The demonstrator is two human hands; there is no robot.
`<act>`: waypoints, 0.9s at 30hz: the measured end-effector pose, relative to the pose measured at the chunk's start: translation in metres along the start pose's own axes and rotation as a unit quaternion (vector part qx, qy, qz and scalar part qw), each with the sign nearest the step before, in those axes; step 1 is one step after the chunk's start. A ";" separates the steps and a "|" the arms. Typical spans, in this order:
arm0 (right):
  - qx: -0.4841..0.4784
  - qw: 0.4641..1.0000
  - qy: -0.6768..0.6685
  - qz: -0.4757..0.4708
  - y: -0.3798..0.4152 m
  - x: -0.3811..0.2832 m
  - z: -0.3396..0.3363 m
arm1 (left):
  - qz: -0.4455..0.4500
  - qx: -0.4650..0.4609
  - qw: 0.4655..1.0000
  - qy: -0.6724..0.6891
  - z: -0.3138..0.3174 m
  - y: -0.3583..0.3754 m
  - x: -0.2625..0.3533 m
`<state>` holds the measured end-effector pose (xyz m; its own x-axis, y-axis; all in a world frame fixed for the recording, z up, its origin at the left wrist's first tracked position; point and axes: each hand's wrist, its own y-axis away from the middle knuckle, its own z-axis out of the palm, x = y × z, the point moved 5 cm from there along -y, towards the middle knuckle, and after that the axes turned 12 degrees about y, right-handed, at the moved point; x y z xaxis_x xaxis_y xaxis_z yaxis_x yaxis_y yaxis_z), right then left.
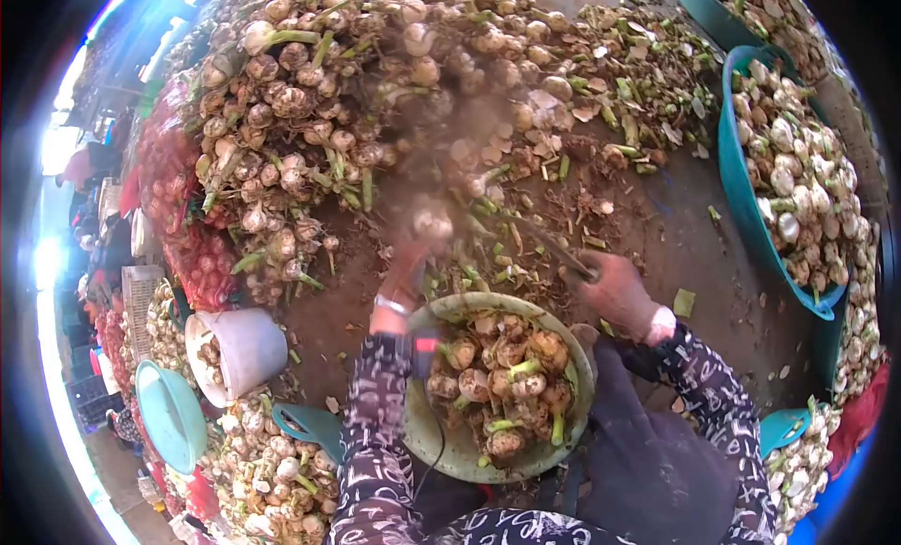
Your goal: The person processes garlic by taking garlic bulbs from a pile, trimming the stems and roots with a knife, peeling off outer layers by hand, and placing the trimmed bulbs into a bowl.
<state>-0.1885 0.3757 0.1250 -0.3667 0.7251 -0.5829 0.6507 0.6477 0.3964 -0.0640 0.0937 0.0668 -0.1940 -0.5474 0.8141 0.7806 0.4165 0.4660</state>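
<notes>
My left hand (404,275) is closed around a garlic bulb (433,224), its fingers partly blurred. To the right, my right hand (615,290) grips a knife (556,249), whose blade points up and left towards the bulb. Below both hands, in front of my lap, stands a pale green basin (420,432). Garlic bulbs (502,381) with short green stem stubs lie in it. Cut stems and root scraps (511,264) litter the ground just beyond its rim.
A large heap of untrimmed garlic (300,104) rises ahead on the left, beside red net sacks (202,264). Teal tubs of garlic (732,170) stand at the right. A white bucket (267,343) and a teal basin (169,418) are on the left. Trimmings (648,85) pile up at the far side.
</notes>
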 end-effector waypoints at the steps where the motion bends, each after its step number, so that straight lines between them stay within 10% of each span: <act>1: -0.006 1.000 0.022 -0.021 0.001 -0.019 -0.009 | -0.005 -0.004 1.000 -0.002 0.021 0.018 0.002; 7: 0.045 0.981 0.064 -0.178 0.021 -0.072 -0.014 | 0.263 -0.062 0.914 -0.302 0.098 0.081 0.009; 13: 0.128 0.959 0.076 -0.241 0.029 -0.050 0.001 | 0.174 -0.014 0.974 -0.145 0.111 0.108 -0.020; 16: 0.003 0.984 0.179 -0.022 -0.014 0.028 0.027 | 0.263 -0.049 0.963 0.027 0.149 0.142 0.000; 17: -0.075 0.977 0.187 0.063 -0.024 0.076 0.037 | 0.336 -0.100 0.930 -0.108 0.171 0.167 0.025; 20: 0.007 0.994 0.081 0.067 0.011 0.063 -0.001 | 0.220 -0.081 0.967 -0.095 0.162 0.163 0.031; 23: 0.119 0.991 0.057 -0.013 0.028 0.021 -0.026 | 0.089 -0.112 0.987 0.076 0.144 0.140 0.003; 25: 0.106 0.993 0.043 -0.043 0.055 -0.024 -0.028 | 0.146 -0.116 0.976 -0.116 0.132 0.136 -0.004; 27: 0.157 0.947 0.049 -0.275 0.072 -0.062 -0.029 | 0.128 -0.096 0.975 -0.156 0.125 0.135 -0.008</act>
<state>-0.1384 0.3847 0.2104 -0.7575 0.3255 -0.5658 0.5029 0.8436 -0.1880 -0.0314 0.2455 0.1669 -0.1261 -0.1834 0.9749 0.9180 0.3509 0.1847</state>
